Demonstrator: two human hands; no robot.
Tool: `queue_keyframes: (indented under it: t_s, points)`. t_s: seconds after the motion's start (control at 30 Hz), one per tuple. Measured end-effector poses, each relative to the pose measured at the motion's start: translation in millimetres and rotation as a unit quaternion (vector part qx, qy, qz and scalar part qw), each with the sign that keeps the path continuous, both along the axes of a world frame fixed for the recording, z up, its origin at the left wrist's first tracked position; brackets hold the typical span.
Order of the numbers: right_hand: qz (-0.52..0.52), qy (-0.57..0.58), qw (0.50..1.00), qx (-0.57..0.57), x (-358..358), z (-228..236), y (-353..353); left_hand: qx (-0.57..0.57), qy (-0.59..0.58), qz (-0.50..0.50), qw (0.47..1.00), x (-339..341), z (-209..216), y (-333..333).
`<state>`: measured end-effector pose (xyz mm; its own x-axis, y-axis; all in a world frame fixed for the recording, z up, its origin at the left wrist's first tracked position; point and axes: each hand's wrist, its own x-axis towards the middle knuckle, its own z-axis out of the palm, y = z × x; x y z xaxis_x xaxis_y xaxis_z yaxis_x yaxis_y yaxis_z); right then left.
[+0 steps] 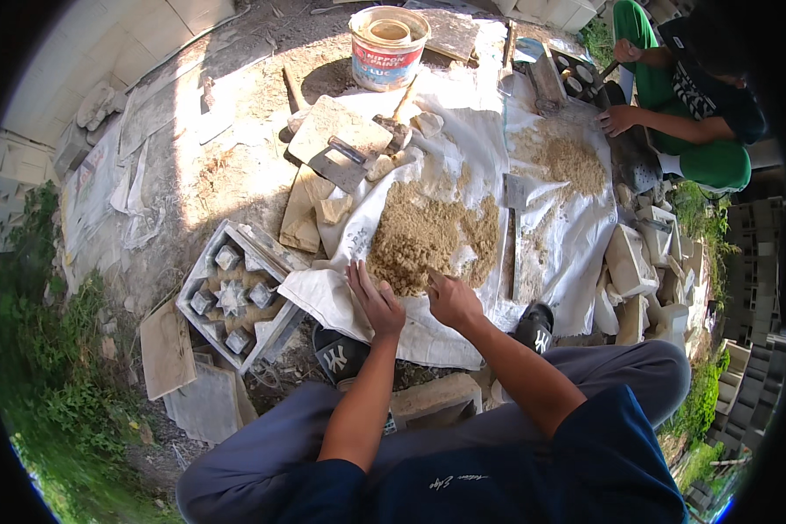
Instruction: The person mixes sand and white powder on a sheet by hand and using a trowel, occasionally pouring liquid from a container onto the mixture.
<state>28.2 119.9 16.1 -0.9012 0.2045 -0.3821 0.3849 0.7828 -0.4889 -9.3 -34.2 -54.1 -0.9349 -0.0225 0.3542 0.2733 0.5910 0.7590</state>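
Observation:
A heap of damp, crumbly tan sand mix (pixel 419 229) lies on a white woven sheet (pixel 445 345) in front of me. At its near left edge my left hand (pixel 377 303) is open, fingers stretched out and close together along the side of the heap. My right hand (pixel 453 302) touches the near edge of the heap with its fingers curled in; whatever they may hold is hidden. To the left of my left hand sits a square mould (pixel 233 298) with a raised star in its middle and several block-shaped knobs around it.
A trowel (pixel 341 164) rests on a flat slab (pixel 336 129) beyond the heap, near a hammer (pixel 293 87). A paint bucket (pixel 388 65) stands at the back. Another person's hand (pixel 618 120) is at the far right, near a second sand heap (pixel 572 164). Cast blocks (pixel 633 262) are piled at right.

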Motion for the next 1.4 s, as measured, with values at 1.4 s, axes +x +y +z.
queue_keyframes:
  t_s: [1.4]
  points:
    - [-0.077, 0.012, 0.997, -0.022, -4, -16, 20, 0.068, -0.078, -0.064, 0.993, -29, -32, 51]
